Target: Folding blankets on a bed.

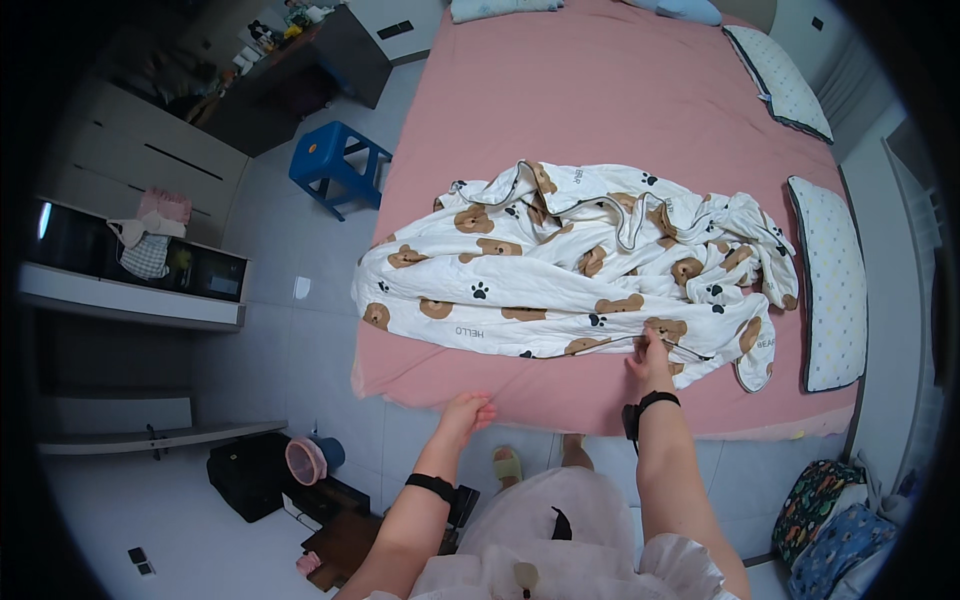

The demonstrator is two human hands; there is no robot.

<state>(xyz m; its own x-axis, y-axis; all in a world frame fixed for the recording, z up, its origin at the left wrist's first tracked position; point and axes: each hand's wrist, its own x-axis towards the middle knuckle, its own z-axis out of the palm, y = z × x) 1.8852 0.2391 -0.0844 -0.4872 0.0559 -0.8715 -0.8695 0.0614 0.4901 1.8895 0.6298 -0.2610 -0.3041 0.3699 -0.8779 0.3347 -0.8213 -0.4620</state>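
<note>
A white blanket [555, 292] printed with brown bear heads and black paw prints lies rumpled across the near part of a bed with a pink sheet [600, 97]. My right hand [651, 355] is at the blanket's near edge, its fingers touching the dark piping; whether they pinch the cloth cannot be told. Over the near left edge of the bed, away from the blanket, is my left hand [471, 414], with its fingers loosely curled and nothing seen in them. Dark straps circle both forearms.
Two dotted pillows [834, 285] lie along the bed's right side. A blue plastic stool [337, 161] stands left of the bed. On the floor are a pink-lined bin [306, 460] and a black bag [247, 474] at lower left, and patterned bags [821, 495] at lower right.
</note>
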